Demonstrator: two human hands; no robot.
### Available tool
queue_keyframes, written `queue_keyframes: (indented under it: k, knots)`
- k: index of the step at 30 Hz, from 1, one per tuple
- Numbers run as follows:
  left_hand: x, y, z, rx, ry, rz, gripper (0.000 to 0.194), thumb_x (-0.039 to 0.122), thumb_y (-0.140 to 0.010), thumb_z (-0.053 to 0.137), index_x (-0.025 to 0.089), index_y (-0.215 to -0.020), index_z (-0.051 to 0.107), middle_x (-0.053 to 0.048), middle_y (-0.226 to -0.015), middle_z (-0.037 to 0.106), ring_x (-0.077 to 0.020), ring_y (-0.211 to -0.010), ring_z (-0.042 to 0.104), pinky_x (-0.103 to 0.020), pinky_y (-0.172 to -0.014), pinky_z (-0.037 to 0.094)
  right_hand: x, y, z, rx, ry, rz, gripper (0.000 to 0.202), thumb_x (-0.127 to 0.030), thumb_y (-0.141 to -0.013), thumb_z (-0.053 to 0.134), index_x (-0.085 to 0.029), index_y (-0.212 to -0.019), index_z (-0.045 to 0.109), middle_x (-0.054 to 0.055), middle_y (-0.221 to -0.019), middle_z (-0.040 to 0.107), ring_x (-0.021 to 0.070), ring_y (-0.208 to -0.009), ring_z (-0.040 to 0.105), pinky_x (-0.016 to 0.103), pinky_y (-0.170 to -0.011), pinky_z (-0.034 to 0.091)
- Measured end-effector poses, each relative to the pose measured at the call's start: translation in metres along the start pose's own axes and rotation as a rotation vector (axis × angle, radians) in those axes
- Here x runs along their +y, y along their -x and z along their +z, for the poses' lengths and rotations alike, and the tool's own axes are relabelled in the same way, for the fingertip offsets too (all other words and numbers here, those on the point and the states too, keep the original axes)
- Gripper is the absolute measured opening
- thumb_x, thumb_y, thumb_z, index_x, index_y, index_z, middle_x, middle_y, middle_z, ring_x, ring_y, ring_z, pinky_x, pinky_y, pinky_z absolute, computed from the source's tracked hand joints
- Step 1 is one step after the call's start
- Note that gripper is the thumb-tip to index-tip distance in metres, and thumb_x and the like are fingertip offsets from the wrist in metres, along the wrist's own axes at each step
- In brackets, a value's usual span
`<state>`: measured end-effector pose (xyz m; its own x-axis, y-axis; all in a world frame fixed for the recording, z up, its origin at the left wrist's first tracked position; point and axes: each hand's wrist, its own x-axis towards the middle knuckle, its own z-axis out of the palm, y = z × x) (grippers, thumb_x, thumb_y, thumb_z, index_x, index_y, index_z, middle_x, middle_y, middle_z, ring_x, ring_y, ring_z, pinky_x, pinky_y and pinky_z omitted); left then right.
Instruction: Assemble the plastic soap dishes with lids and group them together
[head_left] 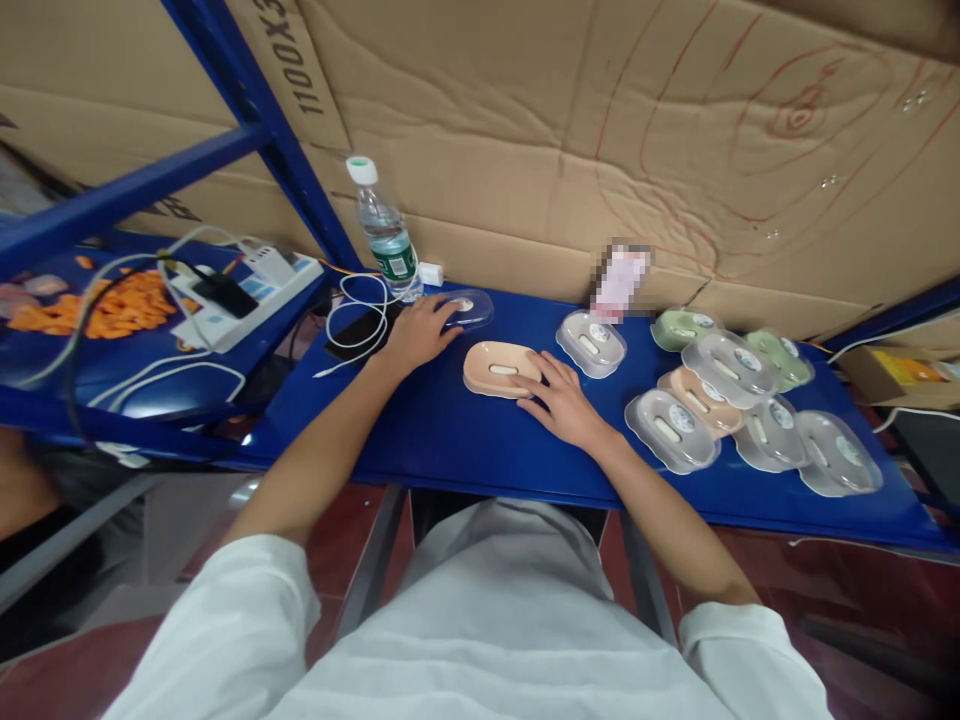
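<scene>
A peach-coloured oval dish (pixel 487 357) with a white oblong piece in it lies on the blue table (pixel 435 440). My right hand (pixel 559 398) has its fingers apart and touches the dish's right side. Farther left, my left hand (pixel 424 330) rests its spread fingers on a clear lid (pixel 478 309) with a round label. A grey lidded dish (pixel 592 345) stands alone right of the peach one. Several more lidded dishes in grey, green and peach are grouped at the right, with one grey dish (pixel 731 368) on top of others.
A water bottle (pixel 386 240) stands behind my left hand, beside a white cable and a dark flat object (pixel 358 333). On the left are a power strip (pixel 251 305) and orange pieces (pixel 112 305). Cardboard (pixel 510 130) walls off the back. An open box (pixel 892 375) sits far right.
</scene>
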<state>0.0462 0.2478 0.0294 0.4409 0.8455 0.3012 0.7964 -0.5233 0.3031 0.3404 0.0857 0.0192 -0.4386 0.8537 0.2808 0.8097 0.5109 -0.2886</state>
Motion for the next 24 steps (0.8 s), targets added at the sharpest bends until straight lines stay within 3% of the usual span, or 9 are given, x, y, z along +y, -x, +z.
queue_keyframes:
  k: [2, 5, 7, 9, 11, 15, 17, 20, 24]
  knots:
    - [0.003, 0.006, -0.001, 0.039, 0.02, 0.0, 0.047, 0.049, -0.109, 0.05, 0.023, -0.145, 0.065, -0.018, -0.149, 0.064, -0.0387, -0.144, 0.057, -0.058, -0.119, 0.046, 0.0, 0.001, 0.0, 0.007, -0.031, -0.008, 0.049, -0.042, -0.111, 0.056, -0.028, -0.158, 0.059, 0.014, -0.175, 0.041, 0.0359, -0.164, 0.035, 0.06, -0.13, 0.036]
    - [0.015, 0.014, -0.012, 0.126, 0.147, 0.056, 0.046, 0.051, -0.111, 0.046, 0.022, -0.139, 0.069, -0.014, -0.135, 0.074, -0.0335, -0.129, 0.068, -0.051, -0.111, 0.054, 0.0, 0.0, 0.0, 0.037, -0.11, 0.026, 0.072, -0.047, -0.11, 0.057, -0.026, -0.174, 0.031, 0.018, -0.18, 0.028, 0.0356, -0.166, 0.03, 0.06, -0.129, 0.038]
    - [0.027, 0.02, -0.018, 0.134, 0.245, 0.128, 0.046, 0.053, -0.111, 0.047, 0.022, -0.133, 0.072, -0.012, -0.129, 0.077, -0.0295, -0.118, 0.073, -0.046, -0.106, 0.057, 0.001, 0.0, 0.0, 0.078, -0.158, 0.072, 0.085, -0.052, -0.109, 0.057, -0.027, -0.178, 0.014, 0.019, -0.183, 0.017, 0.0375, -0.168, 0.025, 0.062, -0.129, 0.038]
    - [0.042, 0.027, -0.019, 0.099, 0.291, 0.225, 0.045, 0.054, -0.111, 0.048, 0.023, -0.13, 0.073, -0.01, -0.128, 0.078, -0.0272, -0.115, 0.074, -0.043, -0.104, 0.058, 0.003, -0.001, 0.0, 0.117, -0.19, 0.093, 0.09, -0.055, -0.108, 0.058, -0.028, -0.178, 0.009, 0.018, -0.184, 0.009, 0.0383, -0.169, 0.024, 0.062, -0.13, 0.037]
    - [0.055, 0.035, -0.018, 0.049, 0.284, 0.33, 0.042, 0.054, -0.109, 0.052, 0.024, -0.126, 0.075, -0.01, -0.128, 0.077, -0.0271, -0.12, 0.072, -0.042, -0.107, 0.057, 0.007, -0.001, 0.001, 0.127, -0.204, 0.068, 0.087, -0.056, -0.107, 0.06, -0.029, -0.178, 0.016, 0.017, -0.184, 0.01, 0.0375, -0.167, 0.029, 0.061, -0.131, 0.037]
    - [0.066, 0.043, -0.013, -0.026, 0.247, 0.429, 0.037, 0.051, -0.101, 0.065, 0.026, -0.125, 0.074, -0.009, -0.132, 0.074, -0.029, -0.127, 0.067, -0.045, -0.112, 0.055, 0.013, -0.004, 0.001, 0.105, -0.153, -0.032, 0.065, -0.05, -0.107, 0.063, -0.031, -0.167, 0.047, 0.013, -0.173, 0.043, 0.0335, -0.163, 0.038, 0.062, -0.133, 0.035]
    - [0.065, 0.044, -0.012, -0.037, 0.241, 0.438, 0.037, 0.049, -0.099, 0.068, 0.026, -0.126, 0.073, -0.01, -0.134, 0.071, -0.0294, -0.128, 0.066, -0.046, -0.112, 0.056, 0.014, -0.006, 0.0, 0.099, -0.115, -0.057, 0.053, -0.042, -0.109, 0.06, -0.031, -0.161, 0.055, 0.011, -0.168, 0.052, 0.0322, -0.163, 0.038, 0.063, -0.133, 0.035]
    - [0.062, 0.046, -0.01, -0.012, 0.203, 0.451, 0.037, 0.048, -0.098, 0.069, 0.025, -0.127, 0.072, -0.011, -0.134, 0.071, -0.0302, -0.128, 0.065, -0.046, -0.11, 0.057, 0.014, -0.007, -0.003, 0.09, -0.083, -0.079, 0.047, -0.034, -0.111, 0.055, -0.031, -0.158, 0.06, 0.01, -0.165, 0.056, 0.0309, -0.162, 0.042, 0.062, -0.132, 0.038]
    - [0.065, 0.05, -0.004, 0.015, 0.104, 0.475, 0.043, 0.052, -0.099, 0.07, 0.023, -0.131, 0.069, -0.013, -0.136, 0.07, -0.0323, -0.128, 0.065, -0.046, -0.106, 0.058, 0.018, -0.006, -0.004, 0.111, -0.072, -0.076, 0.046, -0.035, -0.111, 0.055, -0.031, -0.157, 0.061, 0.009, -0.165, 0.055, 0.0315, -0.163, 0.039, 0.062, -0.132, 0.039]
